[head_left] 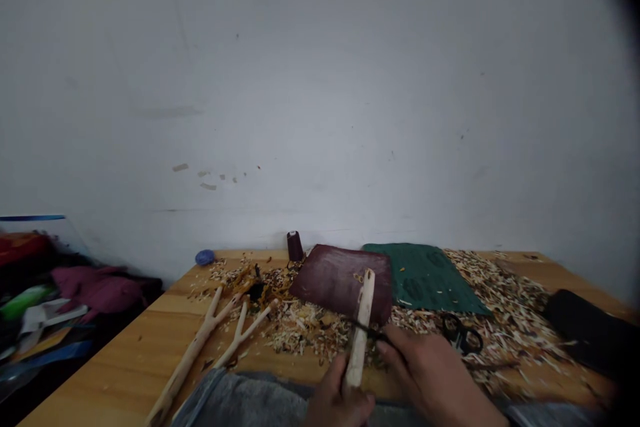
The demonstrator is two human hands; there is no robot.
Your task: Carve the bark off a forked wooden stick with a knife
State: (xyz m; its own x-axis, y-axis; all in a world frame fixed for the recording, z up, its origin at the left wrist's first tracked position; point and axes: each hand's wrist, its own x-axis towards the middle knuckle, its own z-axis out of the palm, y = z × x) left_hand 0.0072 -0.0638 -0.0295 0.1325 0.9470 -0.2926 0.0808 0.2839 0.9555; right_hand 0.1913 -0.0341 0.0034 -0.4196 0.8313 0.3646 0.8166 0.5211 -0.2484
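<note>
My left hand (337, 401) grips the lower end of a peeled pale wooden stick (362, 327), which stands nearly upright and tilts slightly away from me. My right hand (430, 373) is shut on a thin dark knife (373, 331), whose narrow end reaches the stick. Its exact contact point is hard to make out. Two peeled forked branches (190, 347) (241, 337) lie on the wooden table (100, 373) to the left of my hands, among loose wood shavings (300, 333).
A dark maroon leather pad (340, 283) and a green cutting mat (425, 277) lie beyond my hands. Black scissors (463, 337), a dark thread spool (295, 247), a blue rounded object (205, 257) and a black case (590, 330) share the table. A white wall rises behind.
</note>
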